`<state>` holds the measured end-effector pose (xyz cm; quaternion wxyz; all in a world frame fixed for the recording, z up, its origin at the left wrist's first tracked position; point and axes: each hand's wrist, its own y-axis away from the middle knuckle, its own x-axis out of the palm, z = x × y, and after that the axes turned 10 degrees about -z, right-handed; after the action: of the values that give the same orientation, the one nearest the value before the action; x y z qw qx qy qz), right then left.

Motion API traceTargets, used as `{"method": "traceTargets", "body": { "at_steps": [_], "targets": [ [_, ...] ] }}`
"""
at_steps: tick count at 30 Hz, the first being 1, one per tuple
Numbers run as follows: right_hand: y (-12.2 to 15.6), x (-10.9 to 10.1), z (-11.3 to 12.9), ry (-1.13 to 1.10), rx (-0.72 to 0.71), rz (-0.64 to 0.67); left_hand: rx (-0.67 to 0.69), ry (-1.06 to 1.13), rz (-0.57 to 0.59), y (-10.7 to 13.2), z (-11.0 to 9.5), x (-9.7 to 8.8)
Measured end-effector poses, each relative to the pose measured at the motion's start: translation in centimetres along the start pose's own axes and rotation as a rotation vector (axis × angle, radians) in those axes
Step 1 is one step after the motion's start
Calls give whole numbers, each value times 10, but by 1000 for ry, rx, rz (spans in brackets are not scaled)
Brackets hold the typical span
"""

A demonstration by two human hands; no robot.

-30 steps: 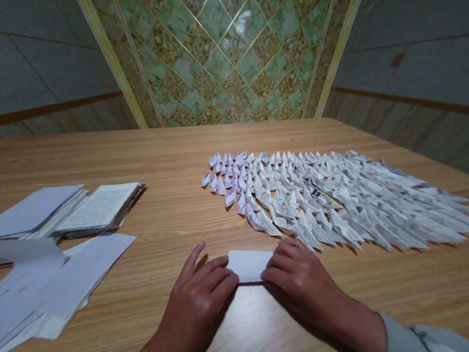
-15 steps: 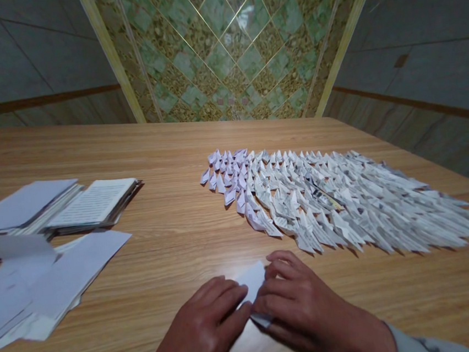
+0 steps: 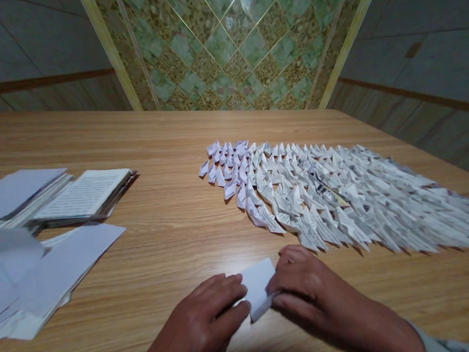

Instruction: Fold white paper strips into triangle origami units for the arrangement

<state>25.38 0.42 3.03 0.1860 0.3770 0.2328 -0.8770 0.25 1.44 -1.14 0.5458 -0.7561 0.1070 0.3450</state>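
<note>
A small folded piece of white paper (image 3: 258, 283) is between my two hands, just above or on the table at the bottom middle. My left hand (image 3: 206, 314) grips its left edge between thumb and fingers. The fingers of my right hand (image 3: 307, 285) are curled and pinch its right side, where a narrow folded strip runs along the lower edge. Beyond my right hand lie rows of small folded paper boats (image 3: 322, 189), the left ones plain pale lilac, the others printed.
At the left are loose white sheets (image 3: 72, 263), a stack topped by a printed page (image 3: 87, 193), and another stack with a blank top sheet (image 3: 16, 191). The wooden table (image 3: 164, 133) reaches back toward a patterned tile panel (image 3: 222, 50).
My right hand has shifted a little right along the paper, and more of the paper's face and its folded lower strip now show. The camera view has tilted slightly.
</note>
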Motion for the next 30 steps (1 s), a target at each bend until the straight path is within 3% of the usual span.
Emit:
{"method": "traceTargets", "body": {
  "at_steps": [5,11,24,30],
  "targets": [
    [-3,20,-7,30,159,-183,-88,97,16,-8,-4,-4],
    [-10,32,-12,59,192,-272,-116,114,19,-9,-5,-3],
    [-22,32,-10,72,228,-148,-56,-35,-3,-14,-2,-7],
    [-26,31,-8,102,258,-126,13,-153,53,-3,-2,0]
  ]
}}
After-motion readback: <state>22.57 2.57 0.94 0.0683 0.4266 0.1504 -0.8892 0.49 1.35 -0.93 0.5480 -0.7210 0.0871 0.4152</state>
